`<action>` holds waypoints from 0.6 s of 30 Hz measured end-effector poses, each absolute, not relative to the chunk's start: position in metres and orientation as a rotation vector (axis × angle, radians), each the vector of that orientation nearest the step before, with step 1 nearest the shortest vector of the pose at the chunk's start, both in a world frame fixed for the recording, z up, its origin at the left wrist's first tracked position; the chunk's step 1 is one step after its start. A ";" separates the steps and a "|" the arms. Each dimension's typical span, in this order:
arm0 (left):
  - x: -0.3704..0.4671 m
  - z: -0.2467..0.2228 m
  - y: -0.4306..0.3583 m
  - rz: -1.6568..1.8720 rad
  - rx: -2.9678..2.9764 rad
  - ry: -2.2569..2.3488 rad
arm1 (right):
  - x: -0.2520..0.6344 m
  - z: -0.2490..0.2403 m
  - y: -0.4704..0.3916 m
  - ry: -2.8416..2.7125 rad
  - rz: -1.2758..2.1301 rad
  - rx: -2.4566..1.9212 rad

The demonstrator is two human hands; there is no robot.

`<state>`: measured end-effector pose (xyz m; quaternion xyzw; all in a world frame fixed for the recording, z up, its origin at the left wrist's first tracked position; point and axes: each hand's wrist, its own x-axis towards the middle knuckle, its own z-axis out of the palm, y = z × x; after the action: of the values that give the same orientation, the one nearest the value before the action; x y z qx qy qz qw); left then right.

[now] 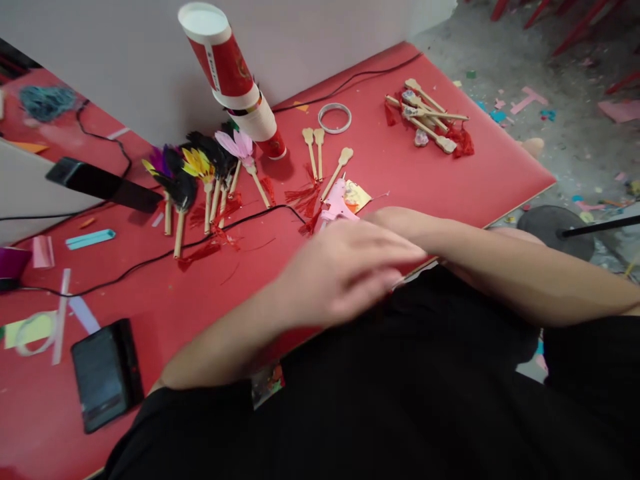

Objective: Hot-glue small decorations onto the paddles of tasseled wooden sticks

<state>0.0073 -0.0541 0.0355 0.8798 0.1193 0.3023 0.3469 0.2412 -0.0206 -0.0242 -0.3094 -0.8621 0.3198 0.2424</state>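
My left hand point(345, 267) is blurred by motion, with its fingers stretched toward my right forearm. No object shows in it. My right hand point(395, 220) lies mostly behind the left one at the table's front edge; its fingers are hidden. Just beyond both hands is a pink hot glue gun point(335, 202), its lower part covered by my left hand. A small yellow card point(357, 196) lies beside the glue gun. A wooden stick with a rounded paddle-like end point(338, 171) rests by the nozzle, and two similar sticks point(314, 153) with red tassels lie farther back.
Feather-topped sticks point(203, 177) lie left of stacked paper cups point(235, 73). A tape ring point(335, 118) and a pile of tasselled sticks point(430, 117) are on the red table point(500, 167). A phone point(105, 373) lies front left. A black cable point(150, 263) crosses the table.
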 end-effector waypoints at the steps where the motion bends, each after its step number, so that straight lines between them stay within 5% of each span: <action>1: -0.003 0.029 -0.035 0.841 2.172 0.508 | 0.242 -0.022 -0.020 -2.464 0.870 -0.797; 7: -0.025 -0.020 0.052 0.654 1.907 1.409 | 0.259 -0.001 -0.003 -2.514 0.857 -0.895; 18: -0.017 -0.035 0.044 0.574 1.503 1.169 | 0.303 -0.022 0.048 -1.966 0.796 -1.170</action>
<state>-0.0172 0.0443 -0.0353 0.6336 0.4928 0.2419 0.5452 0.3028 0.0477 -0.0225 -0.4522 -0.7597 0.3076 0.3519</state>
